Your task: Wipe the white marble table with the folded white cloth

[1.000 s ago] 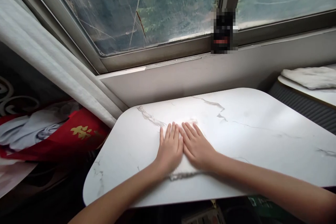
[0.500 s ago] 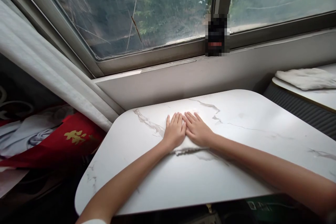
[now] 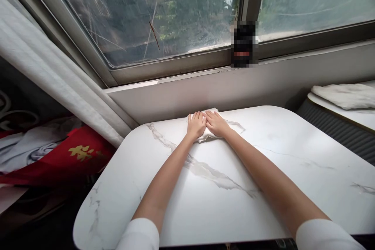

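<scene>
My left hand (image 3: 195, 125) and my right hand (image 3: 216, 123) lie side by side, palms down, on a white cloth (image 3: 206, 137) at the far edge of a white marble table (image 3: 281, 172). The fingers of both hands are stretched out flat and pressed on the cloth. The cloth shows bunched beneath and around the hands, close to the wall under the window. Both arms reach straight out across the table top.
A window (image 3: 175, 11) with a metal frame runs above a grey sill wall (image 3: 263, 82). A white curtain (image 3: 47, 70) hangs at left, above red and white fabric (image 3: 58, 156). A second surface with a folded white cloth (image 3: 345, 95) stands at right.
Both hands have slid the cloth away from me across the table, from the middle to the far edge by the wall. The arms are now stretched out further.
</scene>
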Demonstrator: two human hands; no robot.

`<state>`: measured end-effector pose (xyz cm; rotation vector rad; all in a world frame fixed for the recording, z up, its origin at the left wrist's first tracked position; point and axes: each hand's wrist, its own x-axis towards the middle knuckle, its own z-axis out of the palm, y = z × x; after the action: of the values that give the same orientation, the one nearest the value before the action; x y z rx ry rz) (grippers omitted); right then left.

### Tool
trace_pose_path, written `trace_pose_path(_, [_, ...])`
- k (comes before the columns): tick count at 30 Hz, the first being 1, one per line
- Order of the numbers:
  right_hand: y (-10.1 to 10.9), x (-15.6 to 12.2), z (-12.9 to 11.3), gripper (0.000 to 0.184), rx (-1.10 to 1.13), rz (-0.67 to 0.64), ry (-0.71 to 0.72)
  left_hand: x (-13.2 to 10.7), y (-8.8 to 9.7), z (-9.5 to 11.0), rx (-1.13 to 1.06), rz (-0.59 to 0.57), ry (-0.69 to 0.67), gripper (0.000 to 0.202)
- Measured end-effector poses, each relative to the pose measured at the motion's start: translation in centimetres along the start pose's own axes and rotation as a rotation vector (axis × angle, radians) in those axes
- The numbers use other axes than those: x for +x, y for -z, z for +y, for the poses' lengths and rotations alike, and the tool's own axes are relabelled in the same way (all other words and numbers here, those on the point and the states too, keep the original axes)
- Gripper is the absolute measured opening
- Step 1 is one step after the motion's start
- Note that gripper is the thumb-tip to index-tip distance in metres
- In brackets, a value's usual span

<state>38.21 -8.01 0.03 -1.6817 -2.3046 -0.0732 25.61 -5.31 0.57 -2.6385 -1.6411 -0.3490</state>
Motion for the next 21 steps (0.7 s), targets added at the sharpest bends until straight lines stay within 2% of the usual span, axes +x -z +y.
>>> trace_pose_path(3, [0.4,-1.9,-0.4,0.055,-0.019,-0.016,0.015,-1.7,0.3,0.8,-0.011,-0.015,-0.007,0.052])
trace_pose_path(6, [1.0,-5.3,-1.0,0.055,-0.045,-0.014,0.066,-4.7,0.6,2.4,-0.016,-0.015,-0.04,0.053])
trace_pose_path(12, [3.9,-15.5,-3.3,0.055,-0.032,0.004,0.174,-13.9,2.2,6.5,-0.074,-0.086,-0.162,0.059])
trace_pose_path(16, [5.6,-21.8,-5.4,0.061,-0.036,0.056,0.191,-19.4,3.7,8.2,-0.142,-0.152,-0.308,0.061])
trace_pose_path(19, [6.0,-24.4,-6.2,0.067,-0.043,0.074,0.166,-21.1,4.4,8.9,-0.174,-0.18,-0.388,0.062])
trace_pose_path(21, [5.8,-24.6,-5.9,0.067,-0.04,0.067,0.128,-20.6,4.4,9.1,-0.182,-0.167,-0.404,0.061])
